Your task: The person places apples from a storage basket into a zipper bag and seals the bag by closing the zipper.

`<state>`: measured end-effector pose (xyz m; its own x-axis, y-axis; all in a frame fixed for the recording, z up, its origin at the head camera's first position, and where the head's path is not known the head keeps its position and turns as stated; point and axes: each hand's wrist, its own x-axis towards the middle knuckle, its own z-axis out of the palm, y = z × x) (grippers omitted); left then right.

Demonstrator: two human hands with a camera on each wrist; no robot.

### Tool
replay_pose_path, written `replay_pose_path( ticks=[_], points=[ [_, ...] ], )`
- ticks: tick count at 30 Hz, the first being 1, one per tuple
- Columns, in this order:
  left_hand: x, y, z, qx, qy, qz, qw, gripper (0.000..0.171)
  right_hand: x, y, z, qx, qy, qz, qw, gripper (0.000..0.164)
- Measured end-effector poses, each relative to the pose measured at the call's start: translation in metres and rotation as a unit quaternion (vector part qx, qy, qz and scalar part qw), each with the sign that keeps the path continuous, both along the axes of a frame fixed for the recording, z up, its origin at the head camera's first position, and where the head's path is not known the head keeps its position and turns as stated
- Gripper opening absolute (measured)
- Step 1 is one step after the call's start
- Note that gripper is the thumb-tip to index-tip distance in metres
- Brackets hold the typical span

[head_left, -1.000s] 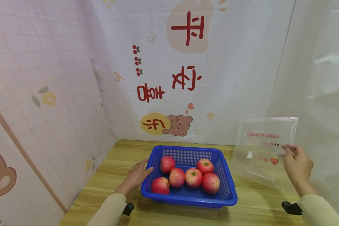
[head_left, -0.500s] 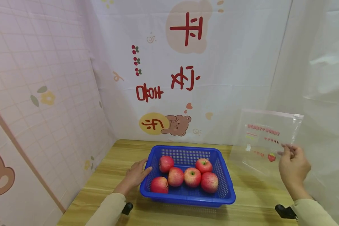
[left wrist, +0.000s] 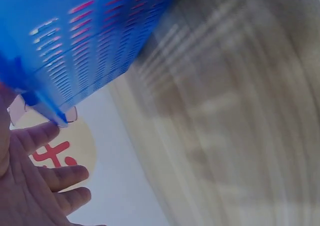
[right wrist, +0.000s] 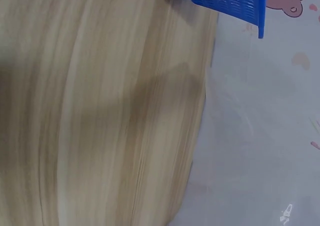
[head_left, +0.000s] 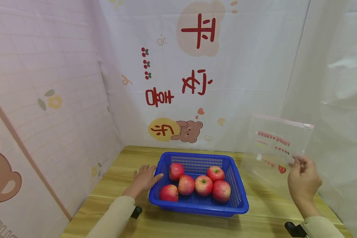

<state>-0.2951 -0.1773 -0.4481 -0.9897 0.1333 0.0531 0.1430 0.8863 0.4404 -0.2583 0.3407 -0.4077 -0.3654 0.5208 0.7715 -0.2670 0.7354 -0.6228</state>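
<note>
In the head view a blue plastic basket [head_left: 200,210] stands on the table. Several red apples [head_left: 203,185] lie inside it. My left hand [head_left: 144,180] is at the basket's left rim with its fingers spread; in the left wrist view one fingertip touches the rim's corner, while the thumb is mostly cut off. At the right, my right hand [head_left: 304,180] pinches the side edge of a clear zip bag [head_left: 273,148] and holds it upright. The bag bears printed pink letters and a strawberry. A white slider [head_left: 308,125] sits at its top right corner.
The basket and hands are over a wood-grain table [head_left: 107,198]. A white printed sheet [head_left: 241,66] rises behind the table, with more sheeting [head_left: 62,49] on the left and right. The right wrist view shows the basket's corner [right wrist: 235,3] near the table's back edge.
My right hand has moved left with the zip bag, bringing it nearer the basket. The fingers of my left hand have spread and lifted at the rim. The basket and apples stay in place.
</note>
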Motion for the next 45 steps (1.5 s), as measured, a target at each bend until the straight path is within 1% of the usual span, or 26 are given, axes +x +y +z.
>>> replay_pose_path(
  ticks=[6,12,16,19,22,25,29,32,37,40,45],
  points=[
    [-0.003,0.011,0.018,-0.015,-0.004,0.0,0.9999,0.068,0.003,-0.004,-0.011,0.016,0.02,-0.007,1.0,0.018],
    [-0.003,0.034,0.042,0.003,0.007,-0.017,0.9998,0.067,0.003,-0.005,-0.021,0.04,0.042,-0.014,0.998,0.014],
    [-0.003,0.053,0.055,0.017,0.018,-0.033,0.9991,0.067,0.007,-0.01,-0.022,0.046,0.043,-0.008,0.998,0.016],
    [-0.003,0.07,0.065,0.017,0.026,-0.048,0.9983,0.067,0.008,-0.013,-0.025,0.053,0.048,-0.002,0.997,0.017],
    [-0.005,0.085,0.073,0.019,0.021,-0.061,0.9978,0.068,0.008,-0.015,-0.027,0.061,0.048,0.002,0.997,0.018],
    [-0.007,0.1,0.079,0.029,0.014,-0.071,0.997,0.069,0.009,-0.017,-0.028,0.063,0.045,0.008,0.997,0.019],
    [-0.01,0.123,0.085,0.062,0.016,-0.085,0.9944,0.068,0.012,-0.022,-0.028,0.065,0.046,0.017,0.997,0.017],
    [-0.012,0.14,0.085,0.097,0.018,-0.1,0.9901,0.067,0.013,-0.026,-0.028,0.07,0.048,0.027,0.996,0.015],
    [-0.012,0.163,0.082,0.173,-0.009,-0.122,0.9774,0.068,0.014,-0.034,-0.03,0.085,0.067,0.046,0.993,0.013],
    [-0.011,0.173,0.086,0.201,-0.023,-0.128,0.971,0.07,0.013,-0.038,-0.03,0.094,0.081,0.058,0.991,0.013],
    [-0.011,0.191,0.095,0.24,-0.051,-0.131,0.9606,0.07,0.014,-0.042,-0.032,0.113,0.087,0.075,0.987,0.014]
  ],
)
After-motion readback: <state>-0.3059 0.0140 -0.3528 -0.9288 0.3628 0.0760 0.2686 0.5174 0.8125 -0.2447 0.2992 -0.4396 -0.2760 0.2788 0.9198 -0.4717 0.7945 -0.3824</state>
